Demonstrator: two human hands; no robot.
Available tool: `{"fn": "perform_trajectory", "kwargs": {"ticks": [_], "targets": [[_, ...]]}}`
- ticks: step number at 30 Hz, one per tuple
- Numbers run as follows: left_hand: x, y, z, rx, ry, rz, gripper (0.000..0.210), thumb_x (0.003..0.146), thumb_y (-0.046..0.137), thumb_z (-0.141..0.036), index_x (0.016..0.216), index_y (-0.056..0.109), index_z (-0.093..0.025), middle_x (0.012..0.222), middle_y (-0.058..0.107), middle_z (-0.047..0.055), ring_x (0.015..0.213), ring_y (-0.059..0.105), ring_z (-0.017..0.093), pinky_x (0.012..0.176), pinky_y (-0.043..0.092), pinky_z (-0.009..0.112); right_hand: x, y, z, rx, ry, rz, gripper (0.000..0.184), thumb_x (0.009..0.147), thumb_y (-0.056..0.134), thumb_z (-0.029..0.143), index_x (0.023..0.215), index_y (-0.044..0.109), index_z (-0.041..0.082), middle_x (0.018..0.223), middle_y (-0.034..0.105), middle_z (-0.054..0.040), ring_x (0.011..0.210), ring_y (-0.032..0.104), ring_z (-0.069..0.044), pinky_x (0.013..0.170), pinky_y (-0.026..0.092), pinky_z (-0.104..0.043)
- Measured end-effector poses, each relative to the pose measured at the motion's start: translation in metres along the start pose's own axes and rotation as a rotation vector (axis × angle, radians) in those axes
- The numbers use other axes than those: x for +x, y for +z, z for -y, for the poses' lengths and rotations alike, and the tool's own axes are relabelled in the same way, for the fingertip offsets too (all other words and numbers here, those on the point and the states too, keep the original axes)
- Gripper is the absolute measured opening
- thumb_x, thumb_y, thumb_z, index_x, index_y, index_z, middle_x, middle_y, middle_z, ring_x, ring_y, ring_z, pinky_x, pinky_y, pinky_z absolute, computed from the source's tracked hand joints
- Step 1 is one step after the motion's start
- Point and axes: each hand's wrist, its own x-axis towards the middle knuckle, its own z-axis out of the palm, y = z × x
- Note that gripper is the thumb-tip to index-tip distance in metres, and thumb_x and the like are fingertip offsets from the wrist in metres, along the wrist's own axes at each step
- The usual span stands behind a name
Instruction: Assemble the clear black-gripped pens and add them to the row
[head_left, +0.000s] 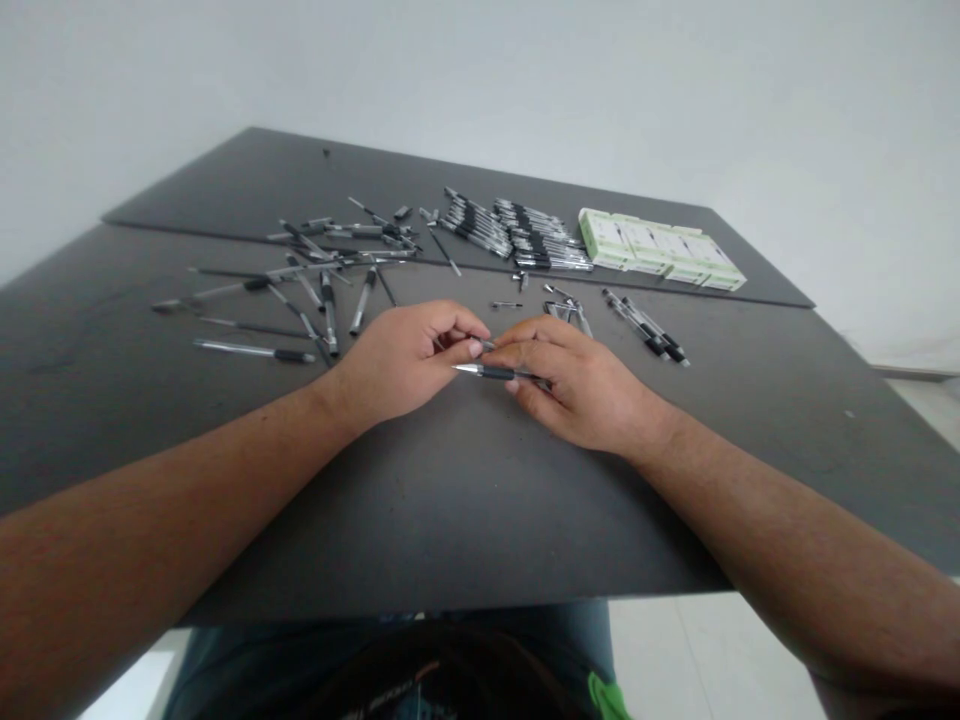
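My right hand is closed on a pen with a black grip, its silver cone tip pointing left. The pen's rear end is hidden behind my fingers. My left hand faces it with thumb and forefinger pinched together on a thin grey pen part. That part bridges the small gap to my right fingertips, which also touch it. Its exact kind is too small to make out. Both hands are held above the near middle of the dark table.
Loose pen barrels and refills lie scattered at the left. Farther back are stacked pens and green-white boxes. Small metal tips and clear parts sit beyond my right hand, beside a few pens. The dark table has a seam across it.
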Motion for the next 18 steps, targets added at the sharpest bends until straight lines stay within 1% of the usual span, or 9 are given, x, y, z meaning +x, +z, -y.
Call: {"fn": "perform_trajectory", "kwargs": {"ticks": [3, 5, 7, 9, 11, 14, 18], "targets": [[0.001, 0.000, 0.003, -0.031, -0.073, -0.092, 0.019, 0.096, 0.074, -0.033, 0.110, 0.082, -0.023, 0.094, 0.085, 0.004, 0.078, 0.077, 0.019, 0.074, 0.061, 0.031, 0.000, -0.005, -0.007, -0.038, 0.028, -0.026, 0.020, 0.107, 0.067, 0.033, 0.122, 0.074, 0.021, 0.119, 0.076, -0.0130, 0.115, 0.071, -0.028, 0.103, 0.058, -0.043], [0.003, 0.000, 0.004, -0.097, -0.148, -0.114, 0.018, 0.097, 0.073, -0.030, 0.111, 0.081, -0.021, 0.089, 0.083, 0.004, 0.068, 0.074, 0.017, 0.065, 0.060, 0.028, 0.000, -0.009, -0.016, -0.061, 0.047, -0.038, 0.025, 0.107, 0.068, 0.045, 0.115, 0.071, 0.021, 0.110, 0.075, -0.0114, 0.103, 0.070, -0.027, 0.093, 0.057, -0.041], [0.005, 0.000, 0.004, -0.177, -0.206, -0.142, 0.016, 0.097, 0.072, -0.026, 0.109, 0.080, -0.019, 0.086, 0.082, 0.004, 0.066, 0.074, 0.016, 0.061, 0.061, 0.026, -0.001, -0.012, -0.026, -0.090, 0.067, -0.054, 0.029, 0.111, 0.060, 0.050, 0.110, 0.068, 0.022, 0.102, 0.075, -0.0097, 0.095, 0.069, -0.027, 0.087, 0.054, -0.039], [0.007, 0.001, 0.004, -0.241, -0.223, -0.186, 0.014, 0.096, 0.073, -0.024, 0.107, 0.080, -0.018, 0.085, 0.081, 0.004, 0.071, 0.076, 0.017, 0.061, 0.063, 0.025, -0.001, -0.014, -0.036, -0.125, 0.089, -0.073, 0.031, 0.114, 0.050, 0.046, 0.107, 0.067, 0.022, 0.098, 0.074, -0.0095, 0.092, 0.068, -0.027, 0.085, 0.052, -0.039], [0.007, 0.003, 0.006, -0.290, -0.218, -0.218, 0.014, 0.096, 0.073, -0.023, 0.107, 0.080, -0.018, 0.086, 0.081, 0.005, 0.074, 0.077, 0.017, 0.060, 0.064, 0.025, -0.001, -0.014, -0.043, -0.152, 0.109, -0.074, 0.032, 0.115, 0.044, 0.040, 0.106, 0.068, 0.022, 0.097, 0.075, -0.0097, 0.092, 0.068, -0.027, 0.085, 0.051, -0.039], [0.007, 0.005, 0.008, -0.317, -0.208, -0.234, 0.014, 0.096, 0.073, -0.022, 0.107, 0.080, -0.018, 0.086, 0.081, 0.005, 0.074, 0.077, 0.017, 0.059, 0.065, 0.024, -0.001, -0.014, -0.047, -0.172, 0.117, -0.057, 0.027, 0.112, 0.048, 0.034, 0.104, 0.071, 0.022, 0.097, 0.076, -0.0098, 0.092, 0.068, -0.028, 0.086, 0.051, -0.039], [0.007, 0.004, 0.005, -0.300, -0.220, -0.225, 0.013, 0.096, 0.074, -0.022, 0.106, 0.080, -0.017, 0.083, 0.080, 0.004, 0.071, 0.076, 0.016, 0.058, 0.064, 0.024, -0.001, -0.013, -0.045, -0.185, 0.119, -0.044, 0.025, 0.110, 0.050, 0.029, 0.106, 0.073, 0.021, 0.097, 0.077, -0.0103, 0.093, 0.070, -0.028, 0.086, 0.051, -0.039]]}}
